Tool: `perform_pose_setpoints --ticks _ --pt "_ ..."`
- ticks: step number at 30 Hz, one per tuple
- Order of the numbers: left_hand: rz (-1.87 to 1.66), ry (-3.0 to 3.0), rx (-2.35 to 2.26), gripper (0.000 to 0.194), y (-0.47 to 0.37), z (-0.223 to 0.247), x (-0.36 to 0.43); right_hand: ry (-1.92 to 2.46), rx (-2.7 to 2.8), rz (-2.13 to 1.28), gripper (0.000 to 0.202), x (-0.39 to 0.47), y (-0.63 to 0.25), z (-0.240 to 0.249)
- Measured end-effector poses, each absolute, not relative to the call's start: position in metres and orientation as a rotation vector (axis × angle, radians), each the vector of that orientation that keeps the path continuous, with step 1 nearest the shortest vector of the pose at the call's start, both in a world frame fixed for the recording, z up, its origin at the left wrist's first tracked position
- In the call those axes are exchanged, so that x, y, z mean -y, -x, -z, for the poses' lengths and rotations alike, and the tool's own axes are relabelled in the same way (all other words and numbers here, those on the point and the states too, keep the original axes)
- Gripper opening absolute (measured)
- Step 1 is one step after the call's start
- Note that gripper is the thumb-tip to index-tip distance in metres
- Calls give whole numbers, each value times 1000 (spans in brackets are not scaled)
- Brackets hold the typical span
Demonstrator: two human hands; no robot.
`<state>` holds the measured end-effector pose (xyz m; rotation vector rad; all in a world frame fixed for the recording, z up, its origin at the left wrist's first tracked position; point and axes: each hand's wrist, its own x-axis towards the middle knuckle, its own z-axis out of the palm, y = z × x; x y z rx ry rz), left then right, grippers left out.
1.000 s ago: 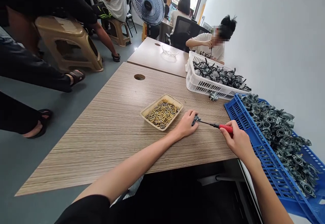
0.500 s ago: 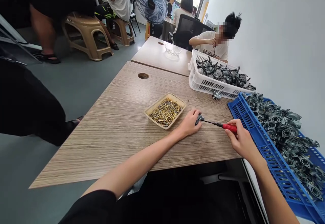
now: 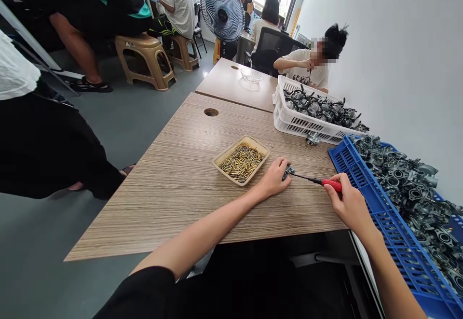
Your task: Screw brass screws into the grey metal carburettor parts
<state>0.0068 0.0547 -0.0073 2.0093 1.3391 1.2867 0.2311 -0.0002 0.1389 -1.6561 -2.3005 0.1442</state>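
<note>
Both grips are clamped: the left hand (image 3: 275,178) on a small metal part (image 3: 289,170) beside the tray (image 3: 257,143), the right hand (image 3: 350,204) on a screwdriver (image 3: 331,185). If that part twists, I reckon the screwdriver could skid into the left hand.

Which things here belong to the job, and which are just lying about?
Likely the job's:
small grey metal part, in the left hand
red-handled screwdriver, in the right hand
beige rectangular tray of brass-coloured pieces
blue plastic crate of grey metal parts
white plastic crate of grey-black parts

Seemingly apart:
round black fan
clear plastic tray
</note>
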Motion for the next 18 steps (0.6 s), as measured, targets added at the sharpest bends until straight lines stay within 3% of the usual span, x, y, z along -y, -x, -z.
perform_pose_setpoints --ticks 3,8,14,18 --pt "-1291 -2015 -1335 39 -7 8 -55 1562 2351 -262 23 1 -231 -140" --pt "-1292 -2003 -1333 40 -7 8 -55 1720 2264 -62 25 2 -229 -139" --pt "-1294 -1992 -1332 40 -8 7 -55 1512 2337 -304 24 2 -230 -140" --pt "-1280 -1976 -1344 40 -8 7 -55 1651 2274 -104 23 2 -229 -137"
